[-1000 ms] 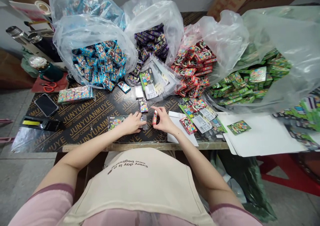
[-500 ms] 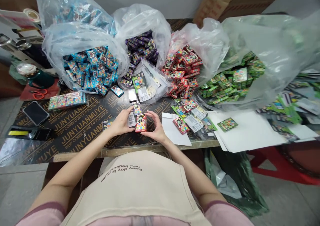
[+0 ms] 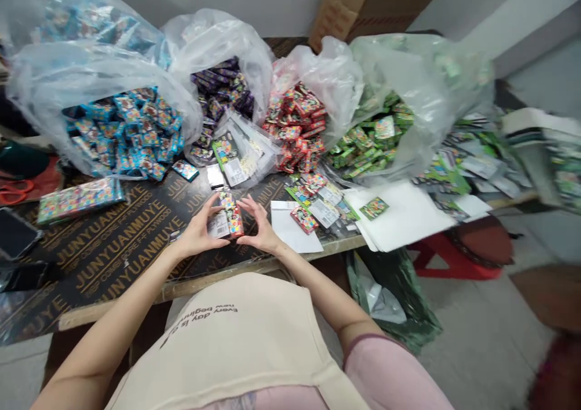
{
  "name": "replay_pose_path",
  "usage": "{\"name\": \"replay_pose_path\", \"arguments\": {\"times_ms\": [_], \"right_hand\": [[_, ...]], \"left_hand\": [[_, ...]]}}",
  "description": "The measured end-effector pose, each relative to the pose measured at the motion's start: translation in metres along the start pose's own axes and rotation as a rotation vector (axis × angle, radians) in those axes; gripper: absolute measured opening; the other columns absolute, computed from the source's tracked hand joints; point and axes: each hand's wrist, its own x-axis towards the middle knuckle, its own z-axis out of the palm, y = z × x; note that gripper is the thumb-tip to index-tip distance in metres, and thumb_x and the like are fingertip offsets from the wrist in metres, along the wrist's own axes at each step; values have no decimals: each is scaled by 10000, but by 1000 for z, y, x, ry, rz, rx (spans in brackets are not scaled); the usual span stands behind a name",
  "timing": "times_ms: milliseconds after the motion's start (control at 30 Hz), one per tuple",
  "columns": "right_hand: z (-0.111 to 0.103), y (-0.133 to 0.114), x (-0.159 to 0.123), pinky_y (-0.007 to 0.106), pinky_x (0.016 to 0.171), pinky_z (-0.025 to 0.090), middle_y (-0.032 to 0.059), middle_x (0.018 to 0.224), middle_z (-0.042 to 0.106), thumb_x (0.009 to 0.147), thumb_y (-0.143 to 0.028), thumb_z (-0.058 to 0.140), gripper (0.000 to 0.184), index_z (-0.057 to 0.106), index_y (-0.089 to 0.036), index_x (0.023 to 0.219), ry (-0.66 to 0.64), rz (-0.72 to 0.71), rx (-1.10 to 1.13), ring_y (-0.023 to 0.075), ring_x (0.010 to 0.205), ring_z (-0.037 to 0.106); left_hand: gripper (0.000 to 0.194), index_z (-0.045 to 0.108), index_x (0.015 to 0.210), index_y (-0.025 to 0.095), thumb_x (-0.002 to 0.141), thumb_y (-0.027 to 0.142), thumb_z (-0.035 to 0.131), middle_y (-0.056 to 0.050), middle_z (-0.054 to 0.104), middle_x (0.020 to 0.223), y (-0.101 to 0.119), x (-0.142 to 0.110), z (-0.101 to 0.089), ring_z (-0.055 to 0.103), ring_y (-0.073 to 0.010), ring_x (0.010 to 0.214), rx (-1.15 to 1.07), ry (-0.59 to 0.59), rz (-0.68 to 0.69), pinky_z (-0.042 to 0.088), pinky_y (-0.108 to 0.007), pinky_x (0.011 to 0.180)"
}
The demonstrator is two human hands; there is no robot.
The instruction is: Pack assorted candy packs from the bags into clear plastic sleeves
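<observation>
Both hands meet over the near middle of the counter (image 3: 113, 247), a dark plywood sheet printed with gold lettering. The left hand (image 3: 197, 236) and the right hand (image 3: 259, 231) have their fingers curled around a small stack of colourful packets (image 3: 227, 219), gripping it from either side just above the counter. Far behind stand four clear plastic bags: blue packets (image 3: 122, 132) at the left, then purple packets (image 3: 220, 92), red packets (image 3: 295, 123) and green packets (image 3: 372, 138) toward the right. A clear sleeve of cards (image 3: 240, 153) lies just beyond the hands. To the left, a long wrapped bundle (image 3: 79, 197) rests flat, with a phone (image 3: 16, 233) at the edge. Right of the hands lie a white sheet (image 3: 295, 231), a loose red packet (image 3: 304, 219) and a lone green packet (image 3: 374, 207) on white paper.
</observation>
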Motion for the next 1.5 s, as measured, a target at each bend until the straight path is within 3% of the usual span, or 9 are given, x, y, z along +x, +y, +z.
{"name": "replay_pose_path", "arguments": {"times_ms": [233,467,633,800,900,1000,1100,1267,1500], "right_hand": [[-11,2,-7,570,1136,97,-7,1593,167,921,-608,337,520,559,-330,1300,1,36,-378,286,1476,-11],[-205,76,-69,670,1079,115,145,1571,172,704,-428,660,775,397,-243,1409,749,642,-780,395,1445,84],[-285,90,-123,626,1010,302,218,1368,487,589,-413,715,730,554,-162,1256,603,713,-703,420,1291,394],[-227,51,-89,419,796,523,113,1083,673,661,-543,673,543,644,-184,1068,600,468,-143,272,964,629],[-143,21,-46,363,555,538,94,812,707,777,-644,484,526,657,-171,928,235,561,537,248,713,673],[-64,-2,-15,314,448,502,77,635,671,750,-592,582,453,647,-144,765,-202,712,763,209,526,632],[-23,-13,0,319,503,527,68,709,679,766,-590,588,444,651,-157,844,-180,613,601,205,606,650],[-9,-21,10,495,1043,388,94,1335,539,584,-437,822,839,485,-265,1332,-26,3,-18,305,1244,484],[-6,5,12,478,955,435,118,1235,605,715,-384,709,718,444,-226,1364,-7,-286,-320,298,1118,565]], "left_hand": [[1033,114,1494,362,687,407,757,-111,506,1333,-3,11,12,550,-307,1176,230,-17,102,432,-491,1003],[384,643,1117,214,812,445,608,-144,493,1194,-2,9,12,504,-328,1095,684,-187,154,465,-476,928],[355,664,1026,179,783,435,638,-160,503,1169,-10,6,14,504,-337,1079,756,-186,96,470,-461,908],[670,573,1271,223,682,492,742,-166,495,1307,-5,12,24,444,-381,1209,572,-83,-19,380,-546,995],[635,613,1214,238,667,534,740,-116,547,1297,18,20,40,519,-302,1159,110,-12,-88,416,-438,983],[390,712,832,176,701,542,691,-62,674,811,35,29,53,603,-187,713,-351,-23,-273,471,-296,670],[419,582,503,156,622,521,749,20,490,470,34,28,50,420,-94,460,-548,98,-434,329,-234,492],[434,559,472,151,564,506,790,37,463,449,16,13,35,373,-73,449,-684,369,-524,317,-225,495],[646,667,1127,186,611,566,752,-115,656,1077,-15,-12,9,570,-277,987,23,250,-305,425,-390,878]]}}
